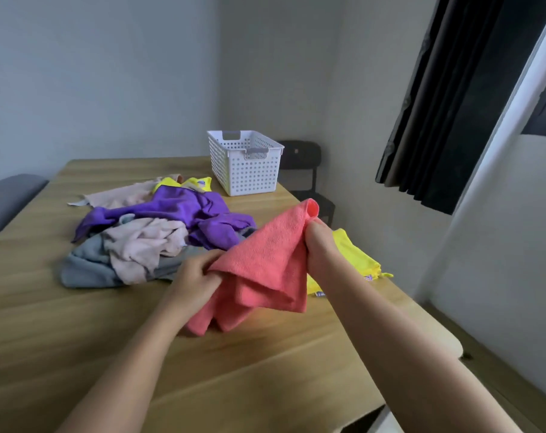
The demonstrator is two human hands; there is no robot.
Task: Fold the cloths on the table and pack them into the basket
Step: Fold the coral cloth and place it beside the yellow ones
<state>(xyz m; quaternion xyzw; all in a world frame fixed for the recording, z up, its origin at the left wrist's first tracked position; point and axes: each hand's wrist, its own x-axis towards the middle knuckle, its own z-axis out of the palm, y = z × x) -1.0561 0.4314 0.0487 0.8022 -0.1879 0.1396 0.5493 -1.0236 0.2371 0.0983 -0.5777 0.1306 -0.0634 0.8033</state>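
A coral-pink cloth [265, 270] hangs between my hands above the wooden table [77, 323]. My left hand [196, 276] grips its lower left edge. My right hand [320, 248] holds its upper corner higher up. Loose folds droop onto the tabletop below. A heap of unfolded cloths lies behind: purple [177, 210], pale pink [146, 242], grey [84, 267] and yellow [199, 182]. A folded yellow cloth [359, 260] lies at the right edge, partly behind my right arm. The white perforated basket [243, 164] stands at the far side, and I see nothing inside it.
A dark chair [306, 170] stands behind the basket by the wall. A grey seat [6, 198] shows at the far left. Black curtains [453, 104] hang at the right. The table's right edge runs close under my right forearm.
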